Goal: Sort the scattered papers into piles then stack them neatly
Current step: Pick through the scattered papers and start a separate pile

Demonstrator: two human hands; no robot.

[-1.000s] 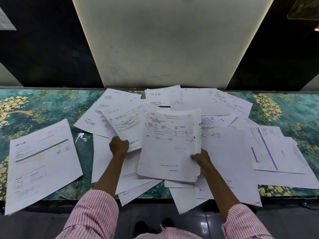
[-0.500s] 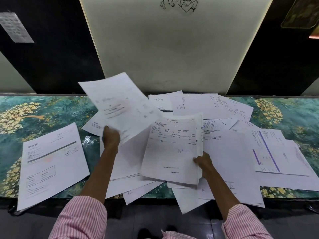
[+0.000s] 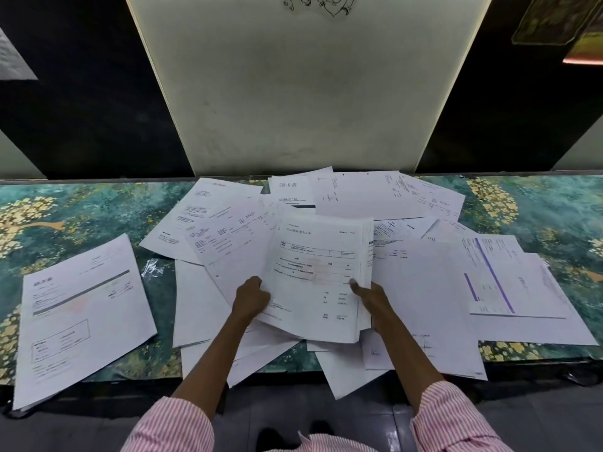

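Note:
A thick stack of printed sheets (image 3: 318, 275) is held up over the middle of the table. My left hand (image 3: 250, 298) grips its left edge and my right hand (image 3: 370, 296) grips its right edge, thumb on the top sheet. Several loose white papers (image 3: 391, 200) lie scattered and overlapping beneath and behind the stack. A separate pile (image 3: 81, 318) lies at the left, near the table's front edge. A sheet with a purple stripe (image 3: 499, 275) lies at the right.
The table (image 3: 65, 210) has a green and gold patterned top. A pale wall panel (image 3: 306, 86) rises behind it between dark panels. Some sheets (image 3: 346, 376) overhang the front edge. A scrap of clear plastic (image 3: 152, 269) lies between the left pile and the heap.
My left hand lifted one sheet from the heap, swung it over and laid it on top of the stack held by my right hand. Both hands now hold the stack.

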